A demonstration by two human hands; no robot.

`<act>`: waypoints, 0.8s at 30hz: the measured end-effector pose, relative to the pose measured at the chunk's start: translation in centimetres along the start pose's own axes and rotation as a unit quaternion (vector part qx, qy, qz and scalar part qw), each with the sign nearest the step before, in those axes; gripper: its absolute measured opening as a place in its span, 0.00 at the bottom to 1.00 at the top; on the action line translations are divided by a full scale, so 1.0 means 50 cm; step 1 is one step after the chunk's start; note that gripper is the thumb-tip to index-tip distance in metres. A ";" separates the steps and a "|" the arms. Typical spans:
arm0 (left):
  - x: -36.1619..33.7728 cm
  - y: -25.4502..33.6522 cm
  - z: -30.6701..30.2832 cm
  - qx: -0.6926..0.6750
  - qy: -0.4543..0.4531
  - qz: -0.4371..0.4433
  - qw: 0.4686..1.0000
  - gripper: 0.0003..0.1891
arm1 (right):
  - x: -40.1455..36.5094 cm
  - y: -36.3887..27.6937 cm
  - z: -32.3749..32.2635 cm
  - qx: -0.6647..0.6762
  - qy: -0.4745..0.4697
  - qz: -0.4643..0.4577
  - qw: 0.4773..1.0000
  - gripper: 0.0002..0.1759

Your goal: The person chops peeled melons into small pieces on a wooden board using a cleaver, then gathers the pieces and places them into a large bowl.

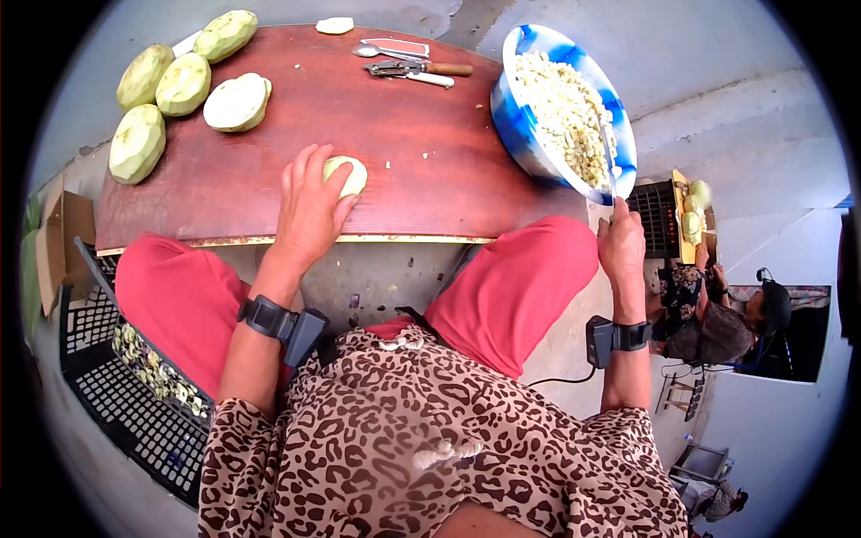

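My left hand (311,199) is closed around a small pale green peeled piece (348,177) on the red table (296,108), near its front edge. At the right, my right hand (621,240) grips the handle of a knife (609,157), whose blade reaches into a blue and white bowl (511,125). Chopped pale pieces (560,108) fill much of the bowl. A cut peeled vegetable (237,102) lies on the table beyond my left hand, its flat white face up.
Several whole peeled vegetables (183,84) sit at the back left. A peeler (395,68), a spoon (367,51) and a white slice (334,26) lie at the back. A black crate (117,394) with peelings stands at lower left. Another person (717,323) works at far right.
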State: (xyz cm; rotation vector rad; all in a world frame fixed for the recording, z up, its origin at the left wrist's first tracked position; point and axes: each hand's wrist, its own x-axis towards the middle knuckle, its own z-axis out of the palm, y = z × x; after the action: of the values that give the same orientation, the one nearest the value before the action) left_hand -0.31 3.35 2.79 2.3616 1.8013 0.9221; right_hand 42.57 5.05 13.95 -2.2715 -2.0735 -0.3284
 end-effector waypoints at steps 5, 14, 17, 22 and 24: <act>-0.004 -0.013 0.010 -0.003 0.005 -0.009 1.000 0.24 | -0.051 0.009 0.031 -0.077 -0.027 -0.046 0.996 0.27; -0.008 -0.024 0.021 -0.025 0.003 -0.025 0.999 0.24 | -0.220 0.089 0.015 -0.114 -0.054 -0.048 0.991 0.32; -0.006 -0.028 0.022 -0.032 0.000 -0.028 0.999 0.24 | -0.290 0.136 0.012 -0.087 -0.067 -0.008 0.994 0.30; -0.008 -0.037 0.023 -0.039 -0.015 -0.032 0.999 0.28 | -0.366 0.190 0.046 0.102 0.011 0.073 0.992 0.21; -0.012 -0.038 0.017 -0.046 -0.027 -0.034 0.998 0.32 | -0.337 0.118 -0.002 0.191 0.069 0.147 0.968 0.16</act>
State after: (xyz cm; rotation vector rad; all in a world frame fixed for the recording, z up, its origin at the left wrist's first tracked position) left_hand -1.63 3.73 1.14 2.2357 1.7677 0.9041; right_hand 47.08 -12.06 11.48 -2.1991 -1.5422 -0.0604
